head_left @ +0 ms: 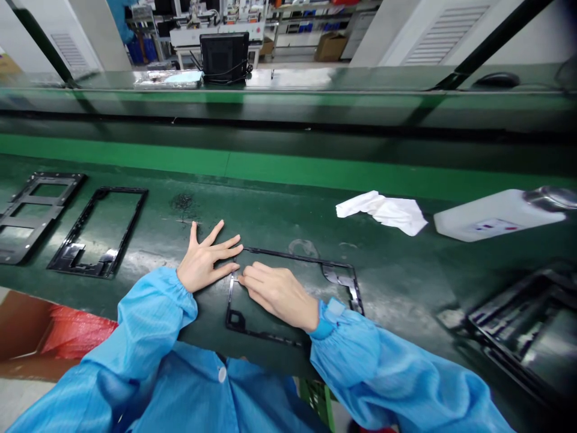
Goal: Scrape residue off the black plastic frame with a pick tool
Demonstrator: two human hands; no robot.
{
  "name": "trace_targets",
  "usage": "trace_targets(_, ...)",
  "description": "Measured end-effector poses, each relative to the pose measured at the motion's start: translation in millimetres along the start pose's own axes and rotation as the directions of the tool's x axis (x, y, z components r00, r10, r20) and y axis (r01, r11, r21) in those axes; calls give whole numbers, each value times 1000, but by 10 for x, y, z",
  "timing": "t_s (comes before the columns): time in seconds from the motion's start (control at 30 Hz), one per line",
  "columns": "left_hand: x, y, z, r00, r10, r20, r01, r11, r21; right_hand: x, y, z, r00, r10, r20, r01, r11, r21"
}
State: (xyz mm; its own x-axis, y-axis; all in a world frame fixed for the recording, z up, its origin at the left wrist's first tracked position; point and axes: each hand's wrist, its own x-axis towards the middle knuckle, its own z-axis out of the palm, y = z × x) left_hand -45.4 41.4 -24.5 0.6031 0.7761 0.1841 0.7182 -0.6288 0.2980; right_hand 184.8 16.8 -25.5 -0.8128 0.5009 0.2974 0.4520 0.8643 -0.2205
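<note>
A thin black rectangular frame (288,255) lies flat on the green bench in front of me. My left hand (205,260) rests at its upper left corner, palm down with fingers spread; the fingertips reach the frame's edge. Beside it, my right hand (277,291) is closed, its fingertips pinched together at the frame's left side rail. A small pale sliver shows at those fingertips, too little to name. The forearm crosses over the frame's lower right part and hides it.
To the left lie a second black frame (76,252) and a dark plate with windows (27,224). Small black scraps (183,202) sit behind my left hand. Rightward are a crumpled white cloth (396,215), a white bottle (482,216) on its side and blurred black frames (509,325).
</note>
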Motion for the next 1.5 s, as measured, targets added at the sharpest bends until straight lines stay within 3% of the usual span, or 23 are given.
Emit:
trace_targets(0.57, 7, -14, 10, 1000, -1, -9, 1, 1000, -30, 0, 14, -12, 1000, 29, -3, -29, 998, 47)
trace_targets(1.0, 9, -20, 18, 1000, -9, 9, 9, 1000, -22, -5, 22, -30, 999, -22, 31, 19, 996, 90)
trace_targets(1.13, 6, -15, 8, 1000, -14, 13, 14, 1000, -27, -7, 28, -47, 999, 39, 5, -39, 988, 147)
trace_targets(1.5, 6, -19, 14, 1000, -12, 20, 13, 999, -29, 14, -39, -48, 998, 58, 19, -59, 998, 38)
